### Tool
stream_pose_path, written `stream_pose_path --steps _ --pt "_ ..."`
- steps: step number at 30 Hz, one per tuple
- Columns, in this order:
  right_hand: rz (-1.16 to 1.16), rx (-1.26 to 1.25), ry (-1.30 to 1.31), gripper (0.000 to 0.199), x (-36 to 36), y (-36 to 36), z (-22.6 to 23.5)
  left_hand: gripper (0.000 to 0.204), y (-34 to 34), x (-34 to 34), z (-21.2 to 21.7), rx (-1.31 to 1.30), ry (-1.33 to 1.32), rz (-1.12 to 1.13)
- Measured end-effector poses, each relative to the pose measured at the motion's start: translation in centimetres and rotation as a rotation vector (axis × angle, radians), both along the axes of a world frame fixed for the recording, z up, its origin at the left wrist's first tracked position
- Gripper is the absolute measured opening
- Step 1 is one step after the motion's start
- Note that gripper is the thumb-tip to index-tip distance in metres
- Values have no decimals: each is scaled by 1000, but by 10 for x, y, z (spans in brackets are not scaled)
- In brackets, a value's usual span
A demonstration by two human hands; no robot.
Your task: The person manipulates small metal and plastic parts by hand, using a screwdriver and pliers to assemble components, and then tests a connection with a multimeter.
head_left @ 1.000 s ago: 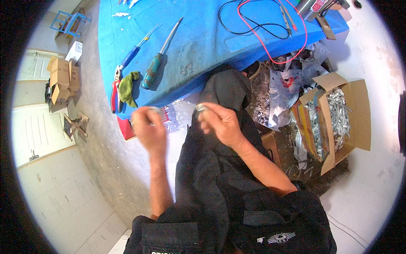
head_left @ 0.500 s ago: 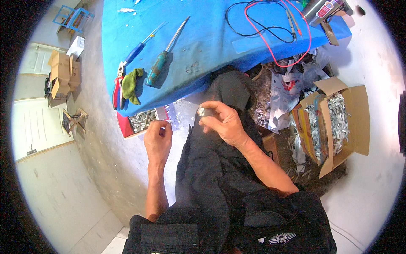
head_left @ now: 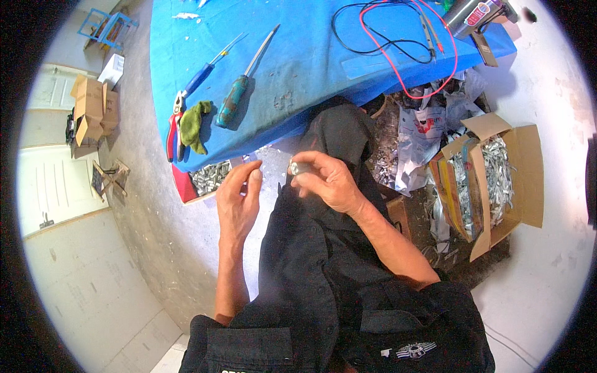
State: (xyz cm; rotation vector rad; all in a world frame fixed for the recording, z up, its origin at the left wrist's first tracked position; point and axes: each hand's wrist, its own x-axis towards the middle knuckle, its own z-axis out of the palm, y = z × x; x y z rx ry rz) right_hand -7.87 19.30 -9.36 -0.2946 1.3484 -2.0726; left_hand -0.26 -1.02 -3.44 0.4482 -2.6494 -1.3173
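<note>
1. The small grey metal piece (head_left: 296, 168) is mostly hidden: only a short stub shows past the fingertips of the right hand (head_left: 329, 183), and its exact shape is too small to make out.
2. The right hand pinches that piece between thumb and forefinger, the other fingers curled in beneath. The piece sits at the hand's left tip, over the person's dark-clothed lap and just below the edge of the blue table cover (head_left: 298, 74).
3. The left hand (head_left: 239, 199) is held up just beside the right, apart from the piece by a narrow gap. Its fingers lie loosely together with the thumb near the forefinger; whether it holds anything between them cannot be told.
4. A red tray of silvery metal scraps (head_left: 208, 177) lies under the table edge, partly covered by the blue cover and just above the left hand.
5. On the cover lie red-handled pliers (head_left: 172, 133), a green cloth (head_left: 194, 126), a teal-handled screwdriver (head_left: 235, 102) and a blue-handled screwdriver (head_left: 202, 76), all well apart from the hands.
6. Red and black test leads (head_left: 410, 50) loop near the cover's far edge; the device they run to is cut off at the top.
7. To the right, an open cardboard box of metal strips (head_left: 497, 180) stands on the floor; crumpled plastic bags (head_left: 423, 133) beside it hide what lies beneath.
</note>
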Motion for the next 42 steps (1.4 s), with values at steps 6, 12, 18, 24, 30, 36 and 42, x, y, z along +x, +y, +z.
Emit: stream_pose_path --steps 6,12,18,24,30,36,42 --pt "70 36 62 31 -1 4 2 20 19 -23 11 159 8 -126" --pt "87 2 19 32 -1 4 0 13 17 -28 7 197 38 -211" --pt "83 -4 -49 33 -4 5 5 11 21 -24 14 181 17 -147" --pt "73 -19 -66 33 -3 4 2 7 30 -19 14 87 75 -133" --pt "85 -24 -38 33 -4 5 -5 10 36 -20 20 -58 139 -196" --pt "53 -28 -84 32 -2 2 0 8 38 -16 9 -62 176 -172" --pt "40 -53 -71 32 -1 2 -7 6 50 -12 8 -94 216 -96"
